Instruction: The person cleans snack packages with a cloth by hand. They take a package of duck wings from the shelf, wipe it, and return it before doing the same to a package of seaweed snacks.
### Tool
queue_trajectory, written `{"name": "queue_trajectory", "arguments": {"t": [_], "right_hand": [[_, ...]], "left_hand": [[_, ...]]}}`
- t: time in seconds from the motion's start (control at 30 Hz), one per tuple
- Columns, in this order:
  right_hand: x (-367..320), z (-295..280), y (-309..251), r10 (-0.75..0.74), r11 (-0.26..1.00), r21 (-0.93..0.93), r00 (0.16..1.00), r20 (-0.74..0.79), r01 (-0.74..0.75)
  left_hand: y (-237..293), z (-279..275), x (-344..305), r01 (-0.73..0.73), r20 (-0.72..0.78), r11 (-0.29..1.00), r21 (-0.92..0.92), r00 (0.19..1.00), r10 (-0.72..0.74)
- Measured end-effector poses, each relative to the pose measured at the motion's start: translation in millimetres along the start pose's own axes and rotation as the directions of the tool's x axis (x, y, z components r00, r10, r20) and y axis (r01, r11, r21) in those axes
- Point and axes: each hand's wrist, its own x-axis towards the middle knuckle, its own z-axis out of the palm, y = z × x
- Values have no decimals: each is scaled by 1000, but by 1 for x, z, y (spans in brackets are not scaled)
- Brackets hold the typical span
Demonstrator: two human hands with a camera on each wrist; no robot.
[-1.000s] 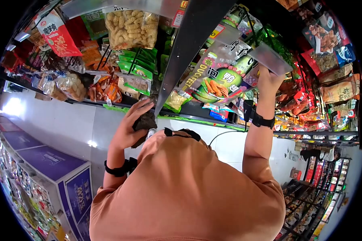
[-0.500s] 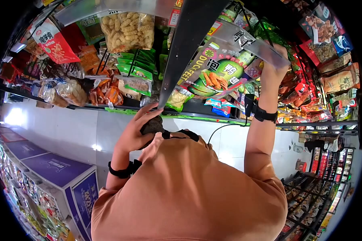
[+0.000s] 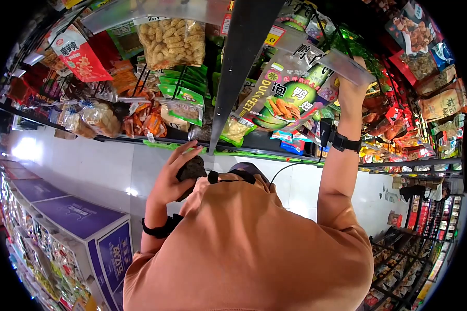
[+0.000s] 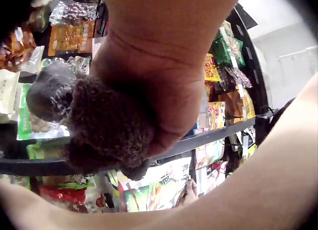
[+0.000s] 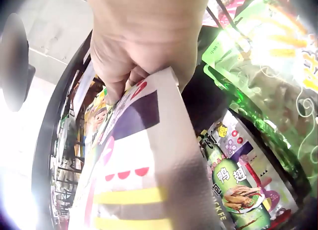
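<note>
The right hand (image 3: 354, 93) over there has its fingers round the edge of the duck pack (image 3: 296, 98), which slants down leftward from it above the shelf (image 3: 258, 141); the left hand (image 3: 166, 182), farther off, holds a fuzzy brown thing (image 4: 107, 123).

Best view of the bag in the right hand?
Head: most of the bag's printed front shows, lettering included. Right wrist has it close but slanted and cut off; left wrist has it smaller, partly covered.
</note>
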Motion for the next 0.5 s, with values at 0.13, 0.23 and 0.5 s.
{"name": "queue_trajectory", "arguments": {"t": [0.13,0.23,0.5], "right_hand": [[17,-11,16,-22,1000,1,992,124,22],[31,-17,16,182,983,-50,942,281,-175],[80,5,45,94,987,-149,954,286,-52]], "left_hand": [[4,6,-1,14,-12,998,58,1000,-14],[11,15,2,37,-29,999,33,999,-36],[24,49,4,44,-109,999,30,993,-40]]}}
